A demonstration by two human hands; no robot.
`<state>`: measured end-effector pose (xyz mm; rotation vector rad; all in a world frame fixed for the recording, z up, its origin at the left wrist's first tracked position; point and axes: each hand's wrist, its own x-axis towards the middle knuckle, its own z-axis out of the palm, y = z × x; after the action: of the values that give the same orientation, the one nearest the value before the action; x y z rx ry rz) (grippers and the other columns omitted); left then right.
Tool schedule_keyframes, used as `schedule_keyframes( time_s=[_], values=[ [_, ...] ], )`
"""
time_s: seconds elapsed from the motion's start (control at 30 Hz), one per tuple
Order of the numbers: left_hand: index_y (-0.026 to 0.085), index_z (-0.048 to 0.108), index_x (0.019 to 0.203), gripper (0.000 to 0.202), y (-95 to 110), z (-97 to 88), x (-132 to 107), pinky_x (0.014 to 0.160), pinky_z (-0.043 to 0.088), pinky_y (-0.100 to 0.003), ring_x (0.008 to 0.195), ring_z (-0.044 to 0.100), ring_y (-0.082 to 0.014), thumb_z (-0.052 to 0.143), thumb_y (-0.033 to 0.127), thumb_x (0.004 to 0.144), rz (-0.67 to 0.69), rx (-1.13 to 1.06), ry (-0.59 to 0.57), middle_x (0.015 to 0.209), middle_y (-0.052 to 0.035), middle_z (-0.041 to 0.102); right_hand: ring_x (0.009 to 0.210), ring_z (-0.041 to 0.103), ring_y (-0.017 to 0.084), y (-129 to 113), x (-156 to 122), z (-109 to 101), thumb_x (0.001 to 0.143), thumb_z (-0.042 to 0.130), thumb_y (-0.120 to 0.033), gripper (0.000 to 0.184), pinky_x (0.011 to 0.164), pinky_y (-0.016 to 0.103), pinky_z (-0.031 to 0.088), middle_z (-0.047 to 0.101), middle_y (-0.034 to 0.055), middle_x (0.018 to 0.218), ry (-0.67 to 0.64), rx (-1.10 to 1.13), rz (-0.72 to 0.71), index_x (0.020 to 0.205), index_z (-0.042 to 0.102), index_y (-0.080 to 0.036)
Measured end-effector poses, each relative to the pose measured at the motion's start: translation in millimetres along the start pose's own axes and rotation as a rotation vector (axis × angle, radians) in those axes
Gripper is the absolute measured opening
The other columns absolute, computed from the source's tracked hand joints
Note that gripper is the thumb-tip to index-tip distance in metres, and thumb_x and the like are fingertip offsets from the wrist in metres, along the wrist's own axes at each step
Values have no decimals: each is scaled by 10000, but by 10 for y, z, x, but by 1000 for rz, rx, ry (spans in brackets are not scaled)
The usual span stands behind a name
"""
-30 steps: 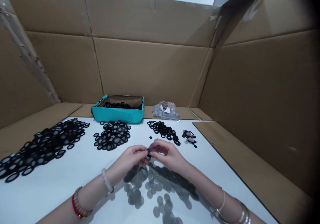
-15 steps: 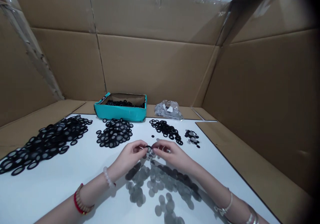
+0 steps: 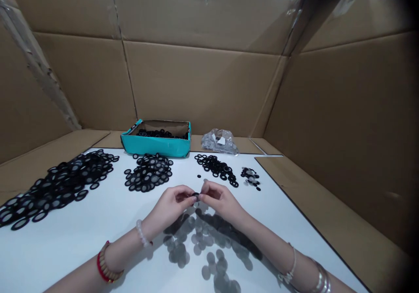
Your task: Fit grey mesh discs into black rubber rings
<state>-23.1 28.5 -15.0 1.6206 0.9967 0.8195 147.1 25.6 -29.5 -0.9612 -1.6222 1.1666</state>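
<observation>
Between my two hands is a small black ring (image 3: 196, 194), pinched at its edges above the white table. My left hand (image 3: 173, 202) grips its left side with thumb and fingertips. On the opposite side, the thumb and fingers of my right hand (image 3: 220, 199) close on it. Whether a disc sits inside the ring is too small to tell. Below my hands, thin grey translucent discs (image 3: 178, 251) lie scattered and overlapping. Beyond my right hand is a pile of black rings (image 3: 216, 167). A heap of black rings with grey centres (image 3: 149, 173) lies past my left hand.
A larger heap of grey-centred rings (image 3: 59, 184) spreads along the left. At the back stand a teal box (image 3: 155, 145) holding black rings and a clear plastic bag (image 3: 220, 142). A small mixed pile (image 3: 250, 177) lies right. Cardboard walls (image 3: 203, 88) surround the table.
Both hands stay together at the ring, with small finger shifts. The ring looks tilted flatter than before. The whole view has shifted slightly.
</observation>
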Motion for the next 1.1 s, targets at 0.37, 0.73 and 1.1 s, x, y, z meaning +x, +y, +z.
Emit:
schedule_keyframes(
  time_s=[0.37, 0.73, 1.1],
  values=[
    [135, 622, 756, 180, 165, -64, -17, 617, 437, -256, 655, 567, -161, 591, 311, 735, -60, -66, -17, 676, -26, 615, 614, 406, 124, -38, -44, -18, 813, 545, -317, 258, 585, 236, 330, 441, -20, 616, 19, -156, -122, 624, 441, -175],
    [183, 545, 754, 152, 90, -22, -94, 660, 401, -254, 717, 526, -161, 419, 199, 839, 238, 347, 47, 773, -20, 536, 654, 423, 124, -131, -84, -33, 890, 452, -252, 203, 600, 238, 325, 468, -13, 695, -108, -376, -190, 700, 448, -179],
    [169, 528, 854, 164, 30, 30, -59, 595, 424, -248, 571, 537, -138, 457, 317, 845, 44, -83, 43, 595, 26, 532, 658, 423, 125, -78, -83, 9, 884, 465, -297, 196, 623, 237, 340, 450, -15, 697, -62, -299, -161, 728, 429, -184]
  ],
)
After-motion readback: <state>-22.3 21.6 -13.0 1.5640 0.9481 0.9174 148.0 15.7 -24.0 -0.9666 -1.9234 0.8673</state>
